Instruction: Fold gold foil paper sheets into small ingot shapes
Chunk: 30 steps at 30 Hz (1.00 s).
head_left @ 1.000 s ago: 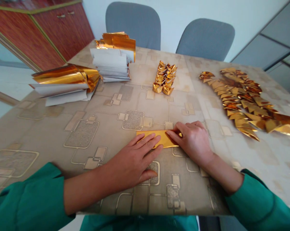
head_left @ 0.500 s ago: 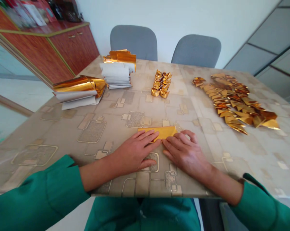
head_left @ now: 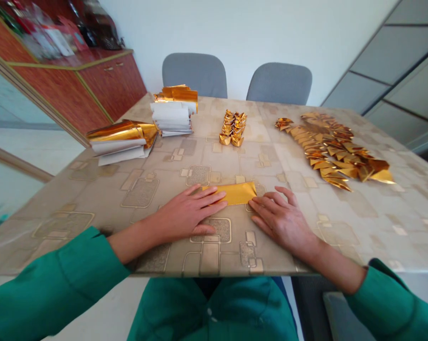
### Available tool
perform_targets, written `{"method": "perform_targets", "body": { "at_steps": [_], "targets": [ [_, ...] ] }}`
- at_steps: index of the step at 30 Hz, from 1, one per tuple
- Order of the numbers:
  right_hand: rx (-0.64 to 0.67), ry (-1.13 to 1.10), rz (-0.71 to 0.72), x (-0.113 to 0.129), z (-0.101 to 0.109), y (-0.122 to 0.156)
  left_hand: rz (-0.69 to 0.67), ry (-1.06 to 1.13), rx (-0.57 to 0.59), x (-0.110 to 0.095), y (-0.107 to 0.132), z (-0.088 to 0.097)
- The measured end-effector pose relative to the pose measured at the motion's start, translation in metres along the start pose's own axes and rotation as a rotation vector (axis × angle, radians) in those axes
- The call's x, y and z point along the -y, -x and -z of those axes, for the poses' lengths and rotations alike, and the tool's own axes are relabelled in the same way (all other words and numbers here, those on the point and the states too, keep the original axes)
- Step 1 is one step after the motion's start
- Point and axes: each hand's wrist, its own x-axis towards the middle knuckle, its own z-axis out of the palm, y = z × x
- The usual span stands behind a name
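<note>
Gold paper strip, left end under flat, open left hand, right end at loosely open right hand, ungripped

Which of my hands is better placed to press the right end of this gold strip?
Your right hand, I'd say: its fingers are at the right end of the gold strip, while your left hand lies over the opposite end.

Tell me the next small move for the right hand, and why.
Probably run the right hand's fingers up along the right end of the gold strip to flatten it: they sit at its near right corner, leaving the far right corner uncovered, while the left hand lies across the left end.
</note>
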Motion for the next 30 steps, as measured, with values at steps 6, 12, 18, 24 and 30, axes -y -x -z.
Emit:
{"method": "perform_targets", "body": {
  "at_steps": [6, 12, 18, 24, 30],
  "targets": [
    [-0.012, -0.038, -0.013, -0.001, -0.004, 0.002, 0.027, -0.037, 0.045, 0.017, 0.035, 0.01],
    [-0.018, -0.052, -0.012, 0.001, -0.005, 0.001, 0.063, -0.104, -0.07, 0.013, 0.042, 0.021],
    [-0.042, -0.042, -0.016, 0.002, -0.009, 0.002, 0.084, -0.099, -0.108, -0.043, -0.028, 0.018],
    [-0.063, -0.049, -0.027, 0.003, -0.011, 0.003, 0.119, -0.125, -0.005, -0.054, -0.05, 0.009],
    [-0.09, -0.105, -0.054, 0.001, -0.009, 0.004, 0.208, -0.119, -0.02, -0.045, -0.02, 0.012]
  ]
}}
